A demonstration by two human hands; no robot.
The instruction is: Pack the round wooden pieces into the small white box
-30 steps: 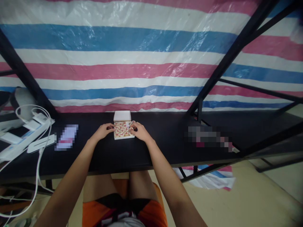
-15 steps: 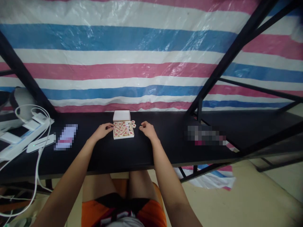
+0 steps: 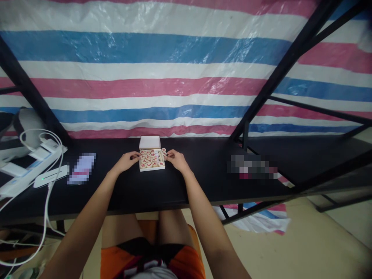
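An open white box (image 3: 152,169) on the black table holds rows of round xiangqi pieces (image 3: 149,160), pale with mostly red characters. Its lid (image 3: 149,142) lies just behind it, hollow side up. My left hand (image 3: 128,160) has its fingers curled against the box's left wall. At the box's right side, my right hand (image 3: 177,159) is closed, thumb and fingertips on a xiangqi piece (image 3: 165,157). Another loose piece (image 3: 164,150) lies beside the box's back right corner. The fingers partly hide the pieces on this side.
On the left are a blurred-out phone-shaped item (image 3: 81,168), a white device (image 3: 50,176) and a power strip (image 3: 29,170) with looping white cables. A blurred-out dark item (image 3: 252,166) lies right. Black metal frame bars (image 3: 264,93) and a striped plastic sheet (image 3: 162,69) stand behind.
My right hand has moved left, from the bare table to the loose pieces beside the box. My left hand stays at the box's left wall.
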